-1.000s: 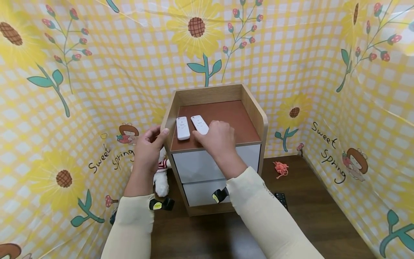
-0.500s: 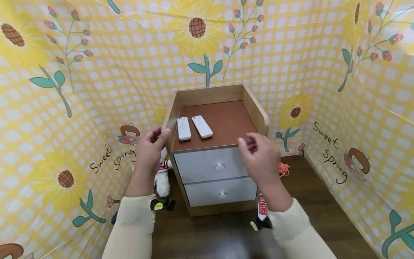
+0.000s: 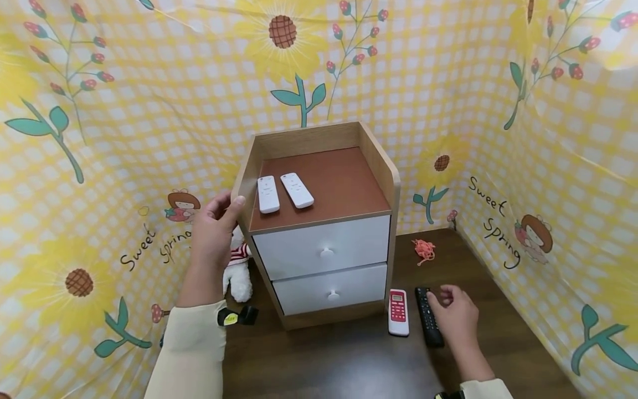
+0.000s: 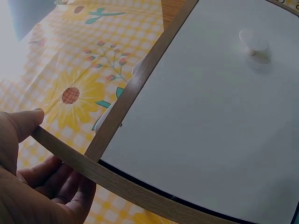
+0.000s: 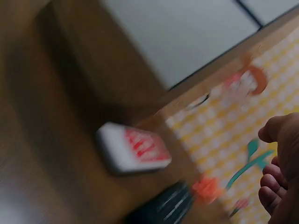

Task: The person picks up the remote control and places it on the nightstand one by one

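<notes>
Black, the slim remote (image 3: pixel 429 320) lies on the floor (image 3: pixel 309 360) beside a red-and-white handset (image 3: pixel 398 313), and the right hand (image 3: pixel 458 317), empty, thumb and fingers apart, could skew it by sweeping low while the left hand (image 3: pixel 212 230) grips the cabinet (image 3: pixel 294 257).

Yellow-and-white checked sheeting (image 3: pixel 199 105), sunflower print, behind the back edge of the cabinet (image 3: pixel 349 238) and past both sides. Dark wood-look floor (image 3: pixel 279 360) off its front edge, pale sheen (image 3: pixel 366 377). Glare (image 4: pixel 11 56) upper left, left-wrist view; source hard to tell.
</notes>
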{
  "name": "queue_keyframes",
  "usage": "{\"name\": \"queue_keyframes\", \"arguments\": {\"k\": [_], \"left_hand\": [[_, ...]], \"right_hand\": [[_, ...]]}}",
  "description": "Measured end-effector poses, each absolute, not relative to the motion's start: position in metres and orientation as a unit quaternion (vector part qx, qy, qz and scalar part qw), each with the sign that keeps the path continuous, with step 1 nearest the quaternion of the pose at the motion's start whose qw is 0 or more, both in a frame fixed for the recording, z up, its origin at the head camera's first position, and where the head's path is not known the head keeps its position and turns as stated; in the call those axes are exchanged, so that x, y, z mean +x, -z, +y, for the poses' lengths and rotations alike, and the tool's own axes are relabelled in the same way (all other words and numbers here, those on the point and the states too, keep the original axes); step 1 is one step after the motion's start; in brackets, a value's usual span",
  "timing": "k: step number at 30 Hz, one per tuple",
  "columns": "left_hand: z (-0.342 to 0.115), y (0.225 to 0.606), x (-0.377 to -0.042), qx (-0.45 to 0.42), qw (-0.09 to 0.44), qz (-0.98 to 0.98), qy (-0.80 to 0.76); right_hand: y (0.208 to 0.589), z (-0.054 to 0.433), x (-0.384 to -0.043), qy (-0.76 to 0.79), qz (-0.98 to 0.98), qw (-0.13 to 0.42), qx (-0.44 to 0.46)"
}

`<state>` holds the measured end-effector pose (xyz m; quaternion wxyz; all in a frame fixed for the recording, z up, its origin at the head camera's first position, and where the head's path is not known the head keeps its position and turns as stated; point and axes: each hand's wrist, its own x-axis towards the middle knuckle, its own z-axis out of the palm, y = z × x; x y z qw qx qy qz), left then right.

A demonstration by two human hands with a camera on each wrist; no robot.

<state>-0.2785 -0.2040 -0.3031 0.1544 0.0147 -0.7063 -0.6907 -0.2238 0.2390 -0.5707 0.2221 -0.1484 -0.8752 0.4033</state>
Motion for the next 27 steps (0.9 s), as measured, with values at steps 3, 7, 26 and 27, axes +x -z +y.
{"name": "queue_keyframes", "arguments": {"k": [3,7,26,27], "left_hand": [[-0.206,0.304,-0.278,0.017,0.154,-0.706,0.691],[-0.206,0.305,-0.278,0.013,0.151,-0.711,0.687],[-0.205,0.304,-0.276,0.012,0.161,-0.712,0.683],[-0.205,0.304,-0.276,0.012,0.162,-0.712,0.684]], "right_hand": [[0.594,0.245,-0.221,-0.4,-0.883,0.183,-0.162],[0.618,0.249,-0.22,-0.39,-0.895,0.132,-0.172],[0.655,0.245,-0.236,-0.348,-0.913,0.087,-0.192],[0.656,0.245,-0.238,-0.346,-0.914,0.094,-0.189]]}}
